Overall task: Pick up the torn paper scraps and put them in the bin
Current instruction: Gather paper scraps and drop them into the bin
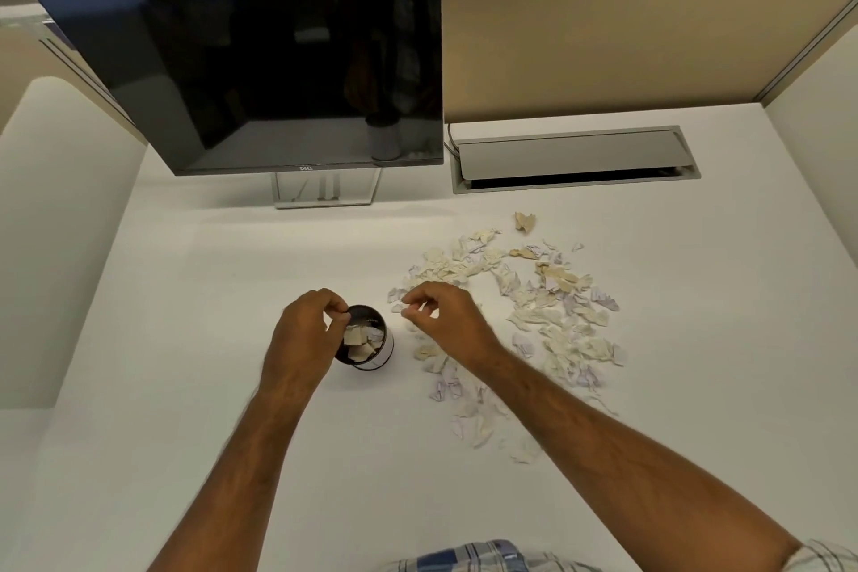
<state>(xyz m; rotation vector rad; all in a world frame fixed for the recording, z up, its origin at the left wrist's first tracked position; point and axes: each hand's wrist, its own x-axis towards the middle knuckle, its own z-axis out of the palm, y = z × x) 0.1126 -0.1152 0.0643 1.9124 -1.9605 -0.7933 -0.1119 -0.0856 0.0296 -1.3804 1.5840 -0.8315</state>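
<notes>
A small dark round bin (380, 355) stands on the white desk, with several cream and white scraps inside it. My left hand (304, 337) grips the bin's left rim, fingers curled over the edge. Just right of the bin, my right hand (448, 316) hovers with its fingertips pinching a small white scrap. A wide scatter of torn paper scraps (552, 316), cream and pale lilac, lies on the desk to the right of the bin and under my right forearm.
A dark monitor (278, 74) on a stand rises behind the bin. A grey cable hatch (575, 158) is set into the desk at the back right. Beige partition walls close the desk at the back and right.
</notes>
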